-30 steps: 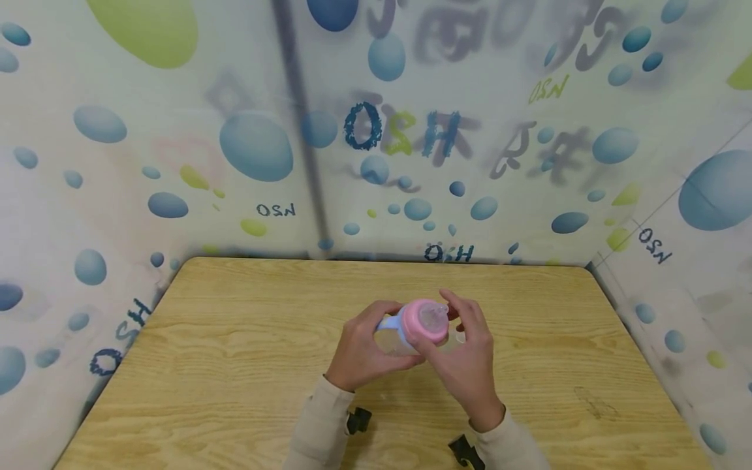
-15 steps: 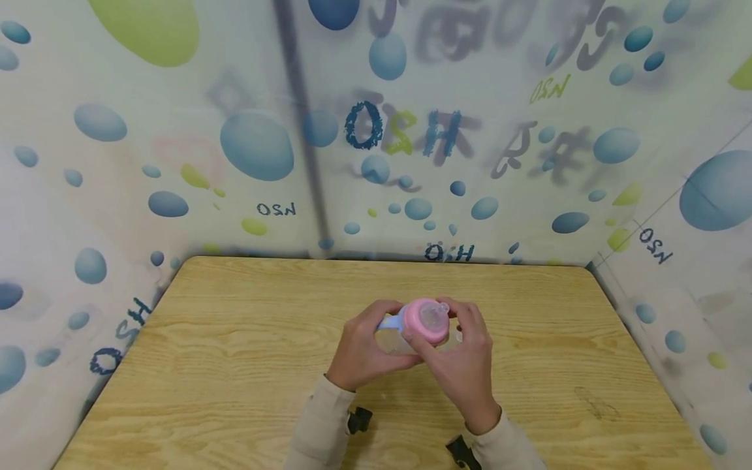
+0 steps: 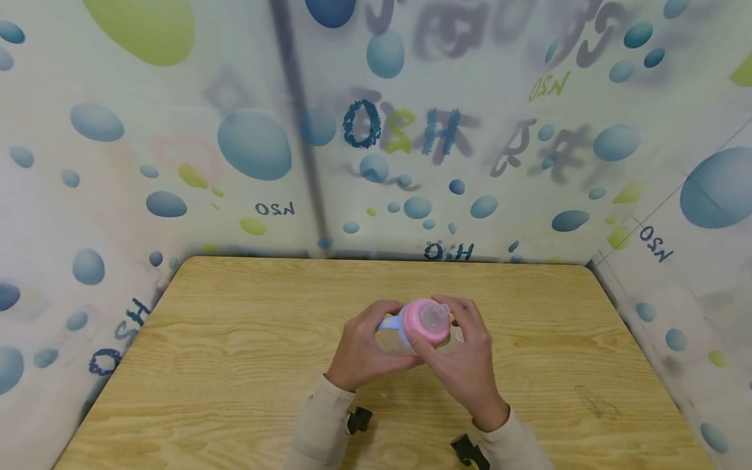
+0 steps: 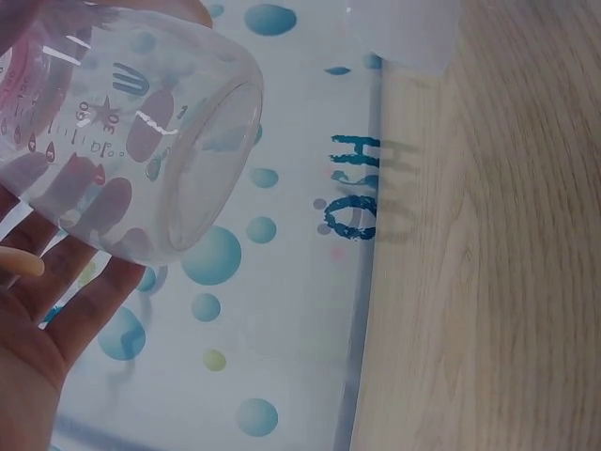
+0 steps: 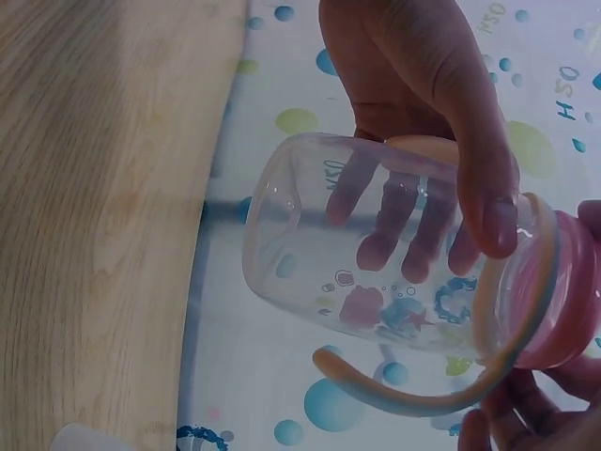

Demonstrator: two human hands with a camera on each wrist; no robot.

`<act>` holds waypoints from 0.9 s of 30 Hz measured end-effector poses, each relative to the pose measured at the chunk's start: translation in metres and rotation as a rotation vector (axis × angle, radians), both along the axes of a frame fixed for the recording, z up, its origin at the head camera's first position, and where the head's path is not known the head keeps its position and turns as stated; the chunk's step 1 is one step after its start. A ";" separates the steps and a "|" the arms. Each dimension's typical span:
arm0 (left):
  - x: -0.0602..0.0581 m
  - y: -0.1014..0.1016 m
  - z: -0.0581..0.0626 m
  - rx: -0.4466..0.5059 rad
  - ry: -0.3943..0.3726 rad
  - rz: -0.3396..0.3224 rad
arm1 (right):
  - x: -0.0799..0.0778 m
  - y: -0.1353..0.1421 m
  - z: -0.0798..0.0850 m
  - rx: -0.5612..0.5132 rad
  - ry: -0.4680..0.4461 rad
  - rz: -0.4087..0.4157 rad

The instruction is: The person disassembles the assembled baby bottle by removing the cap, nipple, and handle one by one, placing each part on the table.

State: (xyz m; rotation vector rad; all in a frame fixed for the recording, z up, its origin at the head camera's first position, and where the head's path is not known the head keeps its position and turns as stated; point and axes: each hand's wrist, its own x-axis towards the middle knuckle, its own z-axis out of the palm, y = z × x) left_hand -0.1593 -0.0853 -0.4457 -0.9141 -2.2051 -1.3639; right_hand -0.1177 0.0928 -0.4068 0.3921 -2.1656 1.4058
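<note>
In the head view a baby bottle with a pink collar [image 3: 424, 321], a clear teat and a blue handle is held above the table, tilted. My left hand [image 3: 364, 346] grips its clear body, the thumb below and fingers above. My right hand [image 3: 465, 359] holds the pink collar between thumb and fingers. In the left wrist view the bottle's clear base [image 4: 216, 178] faces the table, with left-hand fingers [image 4: 94, 291] along its side. The right wrist view shows the curved handle [image 5: 423, 399] and printed clear body [image 5: 357, 235]; the collar partly hides behind right-hand fingers.
A wooden table [image 3: 247, 339] stands against a wall [image 3: 329, 189] printed with blue and green drops. A whitish translucent object [image 4: 404, 33], cut off by the frame, is near the table's back. Black mounts [image 3: 360, 420] sit at both wrists.
A second ago the right fingers were lifted off the collar's far side; they have since come in against it. The left hand and bottle have hardly moved.
</note>
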 end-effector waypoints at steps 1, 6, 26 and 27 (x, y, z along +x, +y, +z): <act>0.000 0.000 0.000 0.003 -0.001 -0.004 | 0.000 0.001 0.000 0.002 -0.003 0.009; 0.000 0.001 0.000 0.015 -0.006 -0.021 | -0.001 0.003 0.003 0.009 0.012 0.053; 0.000 0.000 0.000 0.014 -0.022 -0.013 | -0.004 0.023 0.009 -0.046 0.100 0.043; 0.000 0.000 0.000 0.014 -0.021 -0.014 | -0.005 0.025 0.009 -0.043 0.104 0.034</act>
